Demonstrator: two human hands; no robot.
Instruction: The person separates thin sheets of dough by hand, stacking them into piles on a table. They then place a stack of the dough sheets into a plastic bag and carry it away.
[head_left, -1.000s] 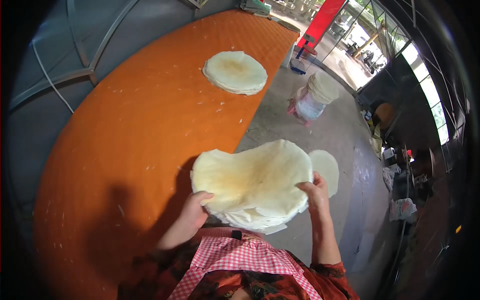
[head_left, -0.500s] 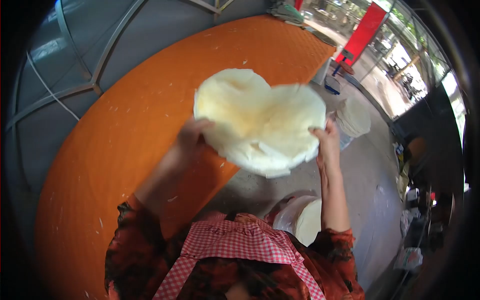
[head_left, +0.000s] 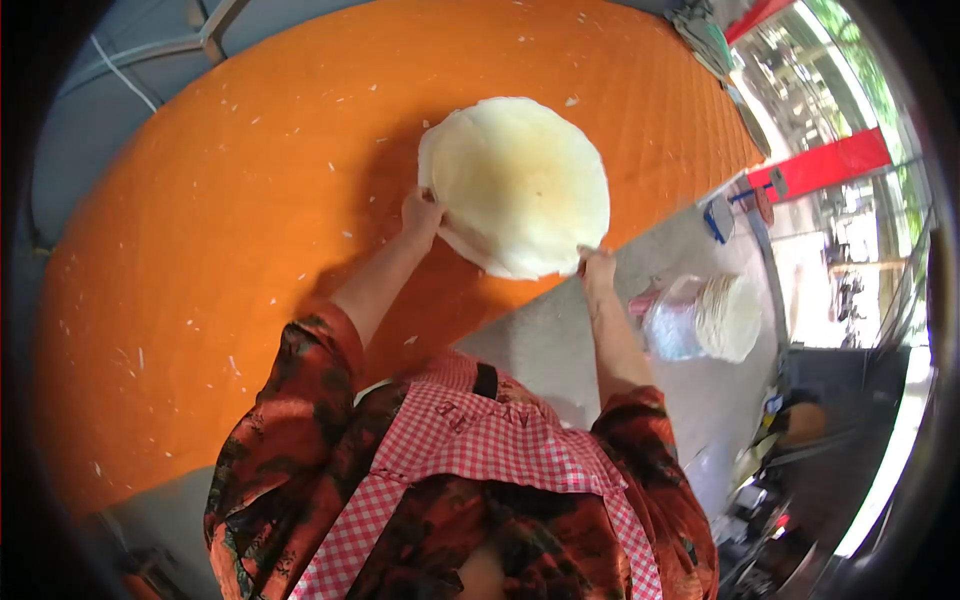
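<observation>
While left hand (head_left: 422, 217) and right hand (head_left: 598, 268) gripped one pale stack (head_left: 525, 185) over the orange table (head_left: 200, 260), one part-bagged stack (head_left: 722, 318) stood near it.

You wear a red patterned top (head_left: 290, 430) with dark, leaf-like blotches and loose sleeves, under a pink-and-white checked apron (head_left: 500, 440) with wide straps, dark lettering and a small black patch at its edge.

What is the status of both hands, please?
Left hand and right hand gripping near edge of round, pale, thin sheets; sheets over orange quilted tabletop; no obstruction seen.
</observation>
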